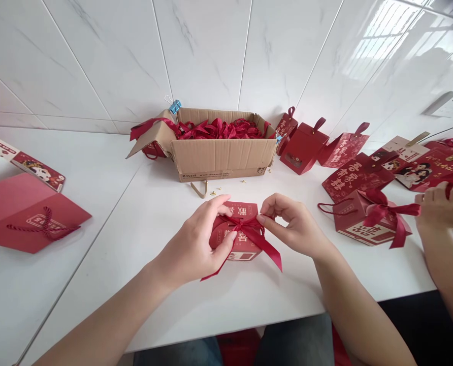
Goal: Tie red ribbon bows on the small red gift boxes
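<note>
A small red gift box [243,209] with pale lettering sits on the table in front of me. Over its top lies a red ribbon [265,245], knotted at the middle, its tails hanging toward me. My left hand [199,244] curls around the box's left side, with the thumb pressed on the ribbon beside the knot. On the right, the thumb and forefinger of my right hand [293,223] pinch the ribbon at the box's upper right edge. My left fingers partly cover the box's left side.
Behind the box stands a cardboard carton [222,158] full of red ribbons. Small gold pieces [213,193] lie before it. Right are several red gift boxes, one bow-tied box [363,218] and another person's hand [443,206]. A larger red box [32,218] is left.
</note>
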{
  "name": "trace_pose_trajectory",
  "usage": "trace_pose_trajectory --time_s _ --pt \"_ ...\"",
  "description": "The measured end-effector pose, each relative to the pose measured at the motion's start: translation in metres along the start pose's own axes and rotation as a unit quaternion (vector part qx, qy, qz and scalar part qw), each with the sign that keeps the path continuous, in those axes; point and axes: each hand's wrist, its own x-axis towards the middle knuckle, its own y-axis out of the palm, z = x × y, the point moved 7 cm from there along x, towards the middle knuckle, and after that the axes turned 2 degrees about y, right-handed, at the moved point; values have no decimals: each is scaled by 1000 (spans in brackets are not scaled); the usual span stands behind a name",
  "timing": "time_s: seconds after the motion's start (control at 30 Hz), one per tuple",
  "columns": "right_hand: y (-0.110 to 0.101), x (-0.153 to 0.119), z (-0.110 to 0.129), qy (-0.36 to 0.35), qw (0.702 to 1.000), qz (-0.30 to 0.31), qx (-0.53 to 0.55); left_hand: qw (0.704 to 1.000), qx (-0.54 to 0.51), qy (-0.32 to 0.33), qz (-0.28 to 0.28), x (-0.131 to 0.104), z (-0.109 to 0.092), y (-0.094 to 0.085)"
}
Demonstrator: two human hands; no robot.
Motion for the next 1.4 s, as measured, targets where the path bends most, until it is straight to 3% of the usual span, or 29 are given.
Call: trace_pose_trajectory --time_s 0.43,0.7,0.97,1.4 --pt "2 2 -6 8 1000 -9 -4 1000 -30 -3 0 1 4 -1" --pt "5 0 2 -39 999 -27 -6 995 -36 44 -78 5 4 -9" --pt "16 -4 15 -141 986 21 -90 993 -28 45 -106 5 0 -12" --pt "24 -7 19 -160 978 80 -111 991 30 28 -130 3 -3 -16"
